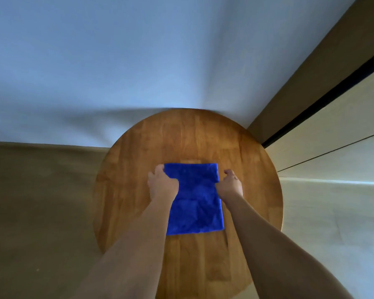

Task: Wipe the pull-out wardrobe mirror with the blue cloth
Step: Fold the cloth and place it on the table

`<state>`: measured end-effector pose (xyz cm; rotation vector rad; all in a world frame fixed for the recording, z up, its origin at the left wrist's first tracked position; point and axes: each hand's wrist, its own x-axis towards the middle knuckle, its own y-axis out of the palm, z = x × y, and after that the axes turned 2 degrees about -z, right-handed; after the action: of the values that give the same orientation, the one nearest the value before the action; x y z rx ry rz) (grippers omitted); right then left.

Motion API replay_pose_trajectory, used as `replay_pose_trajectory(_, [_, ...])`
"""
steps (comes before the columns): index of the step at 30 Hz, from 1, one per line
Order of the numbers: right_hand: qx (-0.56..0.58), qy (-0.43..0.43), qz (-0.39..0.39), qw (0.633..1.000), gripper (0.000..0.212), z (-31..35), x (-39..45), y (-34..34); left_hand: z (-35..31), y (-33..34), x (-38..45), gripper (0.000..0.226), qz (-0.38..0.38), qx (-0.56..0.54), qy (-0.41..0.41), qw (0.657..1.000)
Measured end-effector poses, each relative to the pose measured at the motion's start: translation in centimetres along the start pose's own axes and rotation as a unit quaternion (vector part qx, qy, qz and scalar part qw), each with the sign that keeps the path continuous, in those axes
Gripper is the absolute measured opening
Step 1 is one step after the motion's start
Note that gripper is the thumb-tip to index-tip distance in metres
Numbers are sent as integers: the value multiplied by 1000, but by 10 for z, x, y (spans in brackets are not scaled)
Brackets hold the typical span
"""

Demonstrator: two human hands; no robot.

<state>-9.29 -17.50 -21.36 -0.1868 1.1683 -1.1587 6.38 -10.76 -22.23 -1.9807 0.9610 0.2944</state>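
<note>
blue cloth point(194, 199) lies flat mid tabletop point(138, 147), long side running away from the person, with left hand point(161, 184) and right hand point(231, 184) each pinching a far corner, so both are equally close for lifting it.

A single head-worn camera looks steeply down and forward from close above the left hand point(162, 184) and right hand point(231, 184), with the round table point(257, 169) beneath them.
</note>
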Motion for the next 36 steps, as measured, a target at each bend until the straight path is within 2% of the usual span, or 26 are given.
replay_pose_trajectory(2, [-43, 42, 24, 998, 52, -11, -4, 6, 12, 3, -3, 61, -1, 10, -73, 997])
replay_pose_trajectory(4, [-62, 93, 48, 993, 56, -19, -9, 10, 19, 6, -4, 71, 29, -26, -115, 993])
replay_pose_trajectory(7, [-121, 133, 93, 979, 74, -28, -14, 18, 26, 15, -7, 76, 81, -8, -104, 991])
replay_pose_trajectory(9, [-175, 121, 101, 972, 68, -32, -17, 23, 31, 20, -9, 64, 88, 56, -81, 991])
replay_pose_trajectory(11, [-216, 68, 78, 971, 52, -29, -17, 23, 36, 21, -13, 52, 108, 86, -80, 987])
replay_pose_trajectory(13, [-284, -41, 14, 958, 42, -21, -12, 21, 41, 21, -20, 41, 177, 65, -144, 971])
replay_pose_trajectory(15, [-340, -176, -44, 923, 38, -7, -6, 20, 46, 19, -35, 21, 297, 58, -223, 926])
replay_pose_trajectory(16, [-348, -234, -66, 906, 38, -1, -3, 19, 49, 15, -39, 15, 348, 86, -232, 904])
replay_pose_trajectory(17, [-340, -273, -88, 896, 38, 5, -1, 19, 53, 11, -37, 24, 368, 115, -230, 894])
replay_pose_trajectory(18, [-320, -284, -113, 897, 39, 10, 1, 19, 54, 5, -32, 33, 355, 135, -226, 897])
replay_pose_trajectory(19, [-292, -265, -135, 909, 42, 11, 2, 17, 54, 0, -24, 38, 311, 141, -212, 916])
replay_pose_trajectory(21, [-225, -157, -143, 951, 45, 5, 2, 12, 50, -11, -7, 37, 144, 112, -161, 970])
replay_pose_trajectory(23, [-170, -23, -79, 982, 44, -10, -1, 7, 41, -17, 3, 31, -27, 82, -94, 992])
replay_pose_trajectory(24, [-151, 31, -33, 988, 45, -17, -3, 8, 36, -17, 3, 29, -67, 75, -67, 993])
replay_pose_trajectory(26, [-115, 89, 23, 989, 49, -27, -4, 9, 31, -7, -1, 45, -48, 64, -64, 995])
replay_pose_trajectory(28, [-93, 90, 36, 991, 46, -29, -3, 12, 34, 8, -6, 61, 22, 76, -93, 993])
replay_pose_trajectory(29, [-84, 83, 37, 992, 44, -29, -1, 13, 36, 13, -7, 60, 37, 82, -85, 992])
replay_pose_trajectory(32, [-36, 42, 25, 998, 33, -28, 5, 11, 35, 16, -5, 49, 0, 55, 2, 999])
replay_pose_trajectory(34, [-18, 16, 9, 1000, 25, -25, 10, 8, 33, 14, -2, 56, -34, 49, 47, 997])
replay_pose_trajectory(36, [-45, 3, -15, 999, 25, -22, 10, 8, 30, 12, -4, 65, -73, 102, 74, 989])
